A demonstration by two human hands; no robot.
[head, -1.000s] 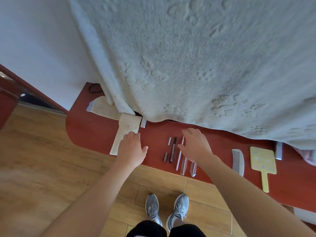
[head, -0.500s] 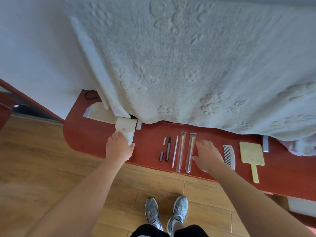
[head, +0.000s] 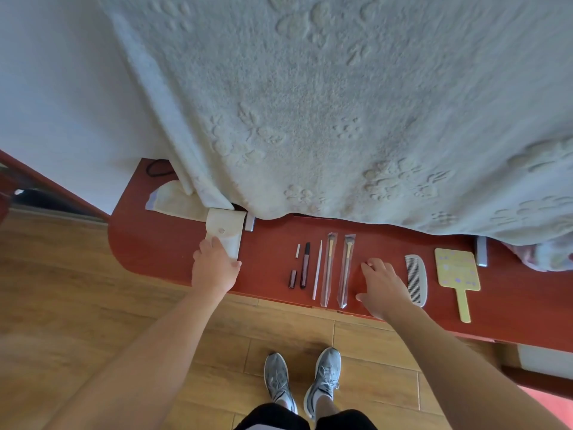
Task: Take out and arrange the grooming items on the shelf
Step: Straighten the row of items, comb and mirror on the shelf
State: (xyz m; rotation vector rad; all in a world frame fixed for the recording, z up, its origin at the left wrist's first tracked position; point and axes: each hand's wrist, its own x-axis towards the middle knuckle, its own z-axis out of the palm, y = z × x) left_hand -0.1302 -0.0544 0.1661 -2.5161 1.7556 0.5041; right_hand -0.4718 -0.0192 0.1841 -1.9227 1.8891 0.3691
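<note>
On the red-brown shelf [head: 155, 243] lies a cream snap pouch [head: 224, 229]; my left hand [head: 215, 268] rests on its near end, fingers curled over it. To the right, grooming items lie in a row: a small dark cap [head: 292, 279], a dark tube [head: 305, 264], a thin white stick [head: 317, 270] and two brushes in clear sleeves [head: 328, 268] [head: 346, 268]. My right hand [head: 383, 285] lies flat on the shelf between the second brush and a white comb [head: 416, 279], holding nothing. A yellow hand mirror [head: 457, 271] lies farther right.
A thick white blanket [head: 341, 103] hangs over the back of the shelf and hides its rear part. A second cream cloth pouch [head: 173, 200] lies behind the first. A black hair tie [head: 156, 167] sits in the far left corner. Wooden floor and my shoes are below.
My right hand left the sleeved brushes and slid right to rest beside the comb. My left hand moved down to the pouch's near end. The pouch flap now lies folded shut.
</note>
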